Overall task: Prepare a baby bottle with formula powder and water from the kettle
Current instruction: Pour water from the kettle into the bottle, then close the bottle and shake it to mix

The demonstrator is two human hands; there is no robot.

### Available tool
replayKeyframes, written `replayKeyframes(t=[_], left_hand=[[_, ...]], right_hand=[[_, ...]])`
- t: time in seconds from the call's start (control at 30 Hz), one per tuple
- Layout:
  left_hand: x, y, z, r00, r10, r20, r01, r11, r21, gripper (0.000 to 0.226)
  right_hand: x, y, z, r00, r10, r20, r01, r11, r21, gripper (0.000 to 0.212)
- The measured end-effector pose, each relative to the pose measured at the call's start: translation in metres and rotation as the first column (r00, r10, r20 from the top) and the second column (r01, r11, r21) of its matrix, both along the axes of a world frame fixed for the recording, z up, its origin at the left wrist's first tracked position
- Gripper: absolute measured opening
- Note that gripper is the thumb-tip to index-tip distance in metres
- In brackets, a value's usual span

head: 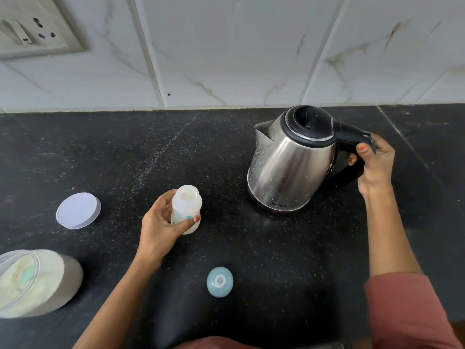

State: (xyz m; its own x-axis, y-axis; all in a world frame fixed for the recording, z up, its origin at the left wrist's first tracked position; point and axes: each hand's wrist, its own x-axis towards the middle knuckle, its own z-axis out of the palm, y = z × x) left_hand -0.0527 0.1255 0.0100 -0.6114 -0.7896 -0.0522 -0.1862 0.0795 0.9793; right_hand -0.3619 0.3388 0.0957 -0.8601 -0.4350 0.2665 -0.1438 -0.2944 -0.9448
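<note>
While the left hand (pixel 161 227) wraps round one open baby bottle (pixel 186 209) at centre, steadying it for filling, the right hand (pixel 375 165) closes on the handle of one kettle (pixel 289 162) at two o'clock, its spout turned toward the bottle. On the worktop (pixel 276 260) lie one lid (pixel 78 210), one formula tub (pixel 37 283) and one teat cap (pixel 220 282).

Formula tub (pixel 37 283) at counter's near left corner: left side cut by frame edge; greenish scoop inside blurred. Wall socket plate (pixel 37 28): left part and top out of frame. Kettle (pixel 289 162) brand print too small to read; handle partly hidden under right hand (pixel 376 165). Bottle (pixel 186 210) lower print covered by left hand (pixel 161 227) thumb. Counter (pixel 125 152) near edge hidden behind sleeve (pixel 407 311).
</note>
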Motion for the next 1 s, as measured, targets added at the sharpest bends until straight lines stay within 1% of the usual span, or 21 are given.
replayKeyframes(t=[0.13,0.27,0.4,0.47,0.53,0.63,0.67,0.73,0.8,0.87,1.0], left_hand=[[-0.001,0.003,0.001,1.0,0.004,-0.003,-0.004,1.0,-0.005,0.061],[0.001,0.006,-0.001,1.0,0.004,-0.015,-0.004,1.0,-0.001,0.061],[0.006,0.01,-0.003,1.0,-0.005,-0.021,0.005,1.0,0.006,0.063],[0.01,0.012,-0.002,0.999,-0.006,-0.034,0.006,1.0,0.008,0.063],[0.014,0.016,0.0,0.999,-0.007,-0.042,0.007,1.0,0.004,0.064],[0.023,0.023,0.001,0.998,-0.012,-0.057,0.011,1.0,-0.003,0.064],[0.026,0.025,0.001,0.998,-0.013,-0.06,0.012,1.0,-0.006,0.063],[0.034,0.03,0.0,0.998,-0.011,-0.061,0.01,1.0,-0.017,0.062],[0.041,0.034,0.0,0.998,-0.007,-0.065,0.005,1.0,-0.021,0.061],[0.047,0.038,-0.002,0.997,-0.002,-0.072,0.001,1.0,-0.016,0.061],[0.061,0.048,-0.011,0.997,0.008,-0.078,-0.008,1.0,-0.001,0.061]], right_hand=[[-0.004,0.003,0.0,0.999,0.032,-0.009,-0.032,0.997,0.068,0.035],[-0.006,0.007,-0.004,0.998,-0.006,-0.062,0.016,0.987,0.158,0.032],[-0.002,0.013,-0.008,0.981,-0.14,-0.134,0.173,0.946,0.276,0.029],[0.006,0.014,-0.01,0.962,-0.206,-0.181,0.252,0.925,0.284,0.032],[0.017,0.017,-0.016,0.942,-0.267,-0.202,0.314,0.914,0.257,0.037],[0.037,0.025,-0.027,0.907,-0.388,-0.167,0.42,0.867,0.268,0.043],[0.045,0.028,-0.031,0.892,-0.423,-0.156,0.451,0.845,0.287,0.042],[0.063,0.034,-0.04,0.879,-0.457,-0.139,0.477,0.825,0.303,0.034],[0.084,0.037,-0.05,0.903,-0.414,-0.117,0.428,0.842,0.329,0.026],[0.111,0.037,-0.061,0.946,-0.314,-0.079,0.321,0.874,0.365,0.021],[0.181,0.027,-0.085,0.997,-0.078,0.029,0.061,0.921,0.384,0.027]])
